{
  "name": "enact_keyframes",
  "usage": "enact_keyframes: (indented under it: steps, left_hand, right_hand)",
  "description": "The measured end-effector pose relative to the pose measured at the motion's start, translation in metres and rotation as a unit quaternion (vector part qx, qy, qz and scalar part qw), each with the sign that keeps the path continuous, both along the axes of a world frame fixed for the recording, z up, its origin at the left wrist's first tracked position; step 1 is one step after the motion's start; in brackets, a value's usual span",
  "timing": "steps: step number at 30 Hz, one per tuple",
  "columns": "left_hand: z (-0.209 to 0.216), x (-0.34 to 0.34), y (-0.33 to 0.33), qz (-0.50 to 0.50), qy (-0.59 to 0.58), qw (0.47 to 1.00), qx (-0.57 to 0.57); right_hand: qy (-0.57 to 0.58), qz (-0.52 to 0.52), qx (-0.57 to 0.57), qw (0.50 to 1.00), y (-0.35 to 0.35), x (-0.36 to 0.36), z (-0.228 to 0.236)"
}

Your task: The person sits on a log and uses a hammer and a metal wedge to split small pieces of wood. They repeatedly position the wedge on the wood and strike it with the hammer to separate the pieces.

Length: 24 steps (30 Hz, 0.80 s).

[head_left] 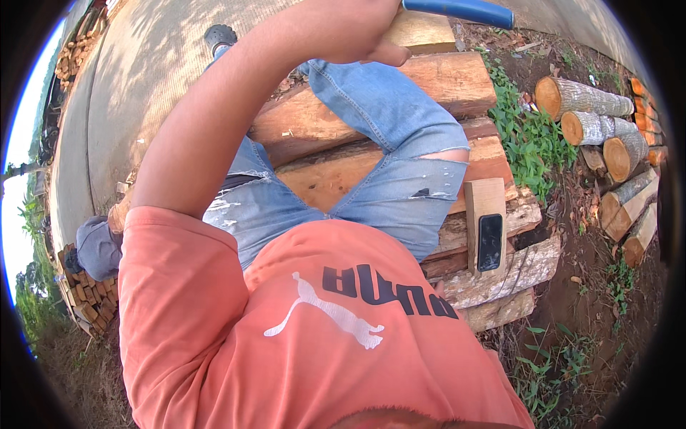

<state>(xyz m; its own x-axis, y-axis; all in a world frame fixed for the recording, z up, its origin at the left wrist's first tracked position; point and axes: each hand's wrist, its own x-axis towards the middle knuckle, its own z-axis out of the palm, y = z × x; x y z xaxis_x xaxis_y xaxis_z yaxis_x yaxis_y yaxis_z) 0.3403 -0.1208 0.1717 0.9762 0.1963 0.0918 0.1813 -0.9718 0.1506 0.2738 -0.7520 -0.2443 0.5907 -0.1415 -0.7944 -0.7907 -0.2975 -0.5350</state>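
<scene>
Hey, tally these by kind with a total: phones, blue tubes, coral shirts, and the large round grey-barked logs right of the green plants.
Phone: 1
Blue tube by the left hand: 1
Coral shirt: 1
Large round logs: 3
Total: 6

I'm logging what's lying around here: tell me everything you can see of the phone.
The phone is a narrow black rectangle with rounded corners and a glossy, mostly dark screen. It rests screen up on a pale wooden block, long sides roughly along the block's, toward its lower end in the picture, right of the jeans. Only the block visibly touches it; its back is hidden.
</scene>
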Motion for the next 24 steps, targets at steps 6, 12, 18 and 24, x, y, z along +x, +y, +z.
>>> enact_keyframes:
  steps: [6,12,18,24]
  left_hand:
    - [-0.135,-0.06,0.05,0.039,-0.015,0.979,-0.199]
    - [-0.142,-0.177,0.101,0.101,-0.059,0.947,-0.299]
    - [-0.13,-0.281,0.105,0.215,-0.148,0.928,-0.266]
    - [-0.15,-0.309,0.077,0.219,-0.183,0.923,-0.258]
  right_hand:
    - [0.047,-0.086,0.002,0.995,0.044,0.008,0.074]
    - [-0.046,-0.092,-0.059,0.993,0.051,0.035,0.063]
    - [0.017,0.352,-0.153,0.923,0.167,0.121,0.209]
    - [-0.16,0.344,-0.175,0.909,0.206,0.127,0.166]
